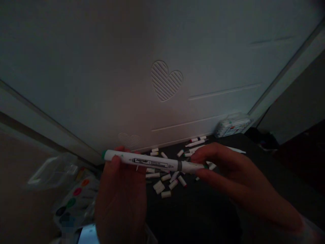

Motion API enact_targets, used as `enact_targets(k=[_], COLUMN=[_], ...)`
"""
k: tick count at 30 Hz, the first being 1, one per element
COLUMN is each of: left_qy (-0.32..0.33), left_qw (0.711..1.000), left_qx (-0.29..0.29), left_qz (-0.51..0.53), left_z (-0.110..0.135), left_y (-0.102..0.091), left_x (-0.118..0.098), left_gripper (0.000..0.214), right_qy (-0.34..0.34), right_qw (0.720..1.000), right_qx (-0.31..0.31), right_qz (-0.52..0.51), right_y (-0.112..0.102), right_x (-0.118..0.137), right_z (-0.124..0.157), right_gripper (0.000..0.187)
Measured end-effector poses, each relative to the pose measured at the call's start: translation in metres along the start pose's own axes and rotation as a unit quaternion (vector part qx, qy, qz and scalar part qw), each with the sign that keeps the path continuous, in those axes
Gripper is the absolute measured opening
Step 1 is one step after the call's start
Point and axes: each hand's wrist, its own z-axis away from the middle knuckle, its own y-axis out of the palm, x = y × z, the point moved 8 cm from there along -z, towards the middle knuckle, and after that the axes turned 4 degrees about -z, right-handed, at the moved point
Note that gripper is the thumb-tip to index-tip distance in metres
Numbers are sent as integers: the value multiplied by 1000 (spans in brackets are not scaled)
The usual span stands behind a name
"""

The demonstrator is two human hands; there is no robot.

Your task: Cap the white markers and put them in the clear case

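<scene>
The left hand [120,200] grips a white marker [142,161] near its green end, thumb across the barrel and fingers behind it. The right hand [231,176] pinches the opposite end, index finger above and thumb below, with a speck of green peeking out between them. The marker thus lies held between both sets of fingers, nearly level, its printed side showing and a grey band just left of the right fingertips.

Below the marker, between the two hands, short pale marker caps [166,194] are strewn over a dark table [264,166], some with coloured ends; in this dim light a few could be whole pens rather than caps. Beyond the right fingertips lie more markers, among them one with a red end [198,139]. Farther past the right fingers, at the table's far side, stands a clear carry case [232,126] against a white panel [101,67]. A ribbed heart [166,81] is moulded on that panel, above the marker.

To the left of the left fingers is a clear plastic lid [52,171]; nearer, beside the left wrist, sit a tray of coloured rounds [76,193] and a lit screen [88,235].
</scene>
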Motion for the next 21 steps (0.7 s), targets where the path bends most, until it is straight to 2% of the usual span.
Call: enact_targets(k=[4,9,15,21], left_qy=[1,27,11,19], left_qw=[1000,999,1000,1000], left_qx=[-13,16,-27,1], left_qz=[9,-8,10,12], left_z=[1,0,1,-1], left_y=[-3,0,-4,-3], left_x=[0,-3,-2,-2], left_gripper=[5,4,14,10], right_qy=[-1,-4,1,-28], right_qw=[1000,999,997,998], right_qx=[2,7,15,-4], right_qz=[-14,-42,-72,-54], right_y=[-1,-1,1,-2], right_x=[1,0,-1,1], right_z=[0,0,1,5], right_gripper=[14,12,17,22])
